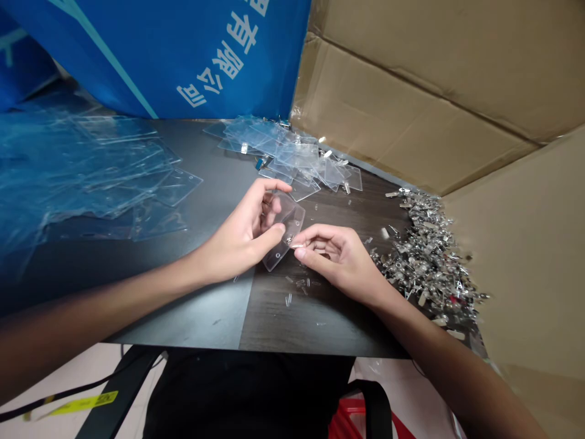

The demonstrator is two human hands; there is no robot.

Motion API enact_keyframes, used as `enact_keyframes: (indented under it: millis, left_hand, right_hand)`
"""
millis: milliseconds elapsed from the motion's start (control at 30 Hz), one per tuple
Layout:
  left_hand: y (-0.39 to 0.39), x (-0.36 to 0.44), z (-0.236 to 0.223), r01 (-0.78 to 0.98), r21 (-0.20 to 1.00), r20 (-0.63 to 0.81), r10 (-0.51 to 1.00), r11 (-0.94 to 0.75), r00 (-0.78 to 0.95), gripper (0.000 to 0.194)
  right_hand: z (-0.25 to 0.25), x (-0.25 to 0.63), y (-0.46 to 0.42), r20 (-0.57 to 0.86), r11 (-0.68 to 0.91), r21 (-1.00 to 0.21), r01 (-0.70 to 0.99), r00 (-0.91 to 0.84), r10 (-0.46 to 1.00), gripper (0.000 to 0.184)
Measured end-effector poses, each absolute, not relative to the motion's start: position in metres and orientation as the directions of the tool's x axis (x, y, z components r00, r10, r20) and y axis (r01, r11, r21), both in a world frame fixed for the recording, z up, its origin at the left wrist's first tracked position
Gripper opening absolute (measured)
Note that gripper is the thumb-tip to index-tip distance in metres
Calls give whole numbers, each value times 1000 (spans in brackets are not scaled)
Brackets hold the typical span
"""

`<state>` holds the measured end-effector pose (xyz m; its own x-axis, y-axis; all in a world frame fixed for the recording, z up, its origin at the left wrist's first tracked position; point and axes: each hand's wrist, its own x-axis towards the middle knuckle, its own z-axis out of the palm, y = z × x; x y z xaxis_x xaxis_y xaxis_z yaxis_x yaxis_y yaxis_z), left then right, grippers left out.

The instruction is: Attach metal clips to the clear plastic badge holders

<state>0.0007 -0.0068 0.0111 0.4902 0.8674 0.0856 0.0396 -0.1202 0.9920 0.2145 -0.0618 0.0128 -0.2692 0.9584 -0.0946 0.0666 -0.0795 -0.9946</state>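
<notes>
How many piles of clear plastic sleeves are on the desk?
2: the left pile, on blue sheeting, and the far pile, by cardboard. Left hand and right hand hold another sleeve.

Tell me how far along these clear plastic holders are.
Done, it seems: the heap of holders at the table's far edge, some showing metal clips. In hand: one holder pinched between left hand and right hand. Remaining: the loose metal clips at right and the clipless-looking sheets on blue plastic.

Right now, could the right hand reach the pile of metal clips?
Probably yes. The right hand sits beside the pile of metal clips, with only a few stray bits on the dark table between them. It is pinching the clear plastic sleeve, though, so it would likely have to let go first.
</notes>
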Motion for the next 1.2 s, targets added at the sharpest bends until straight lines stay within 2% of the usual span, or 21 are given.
enact_keyframes:
  millis: [233, 533, 833, 1033, 1200]
  left_hand:
    - [-7, -1, 8, -87, 995, 19, 813, 39, 581, 68]
    - [-5, -2, 1, -158, 977, -22, 802, 144, 597, 67]
    - [-5, 0, -2, -167, 979, 4, 801, 120, 598, 63]
    - [-1, -2, 1, -150, 988, 50, 815, 46, 577, 68]
    - [-2, 2, 1, -166, 986, 97, 824, -4, 558, 74]
  right_hand:
    - [6, 216, -59, -51, -44, -999, 29, -267, 962, 26]
    - [4, 217, -59, 25, 30, -999, 16, -227, 974, 20]
    - [2, 217, -59, 92, 103, -994, 38, -219, 971, 12]
    - [5, 218, -59, 143, 165, -982, 89, -210, 967, 18]
    - [7, 216, -61, 146, 153, -988, 32, -174, 974, 18]
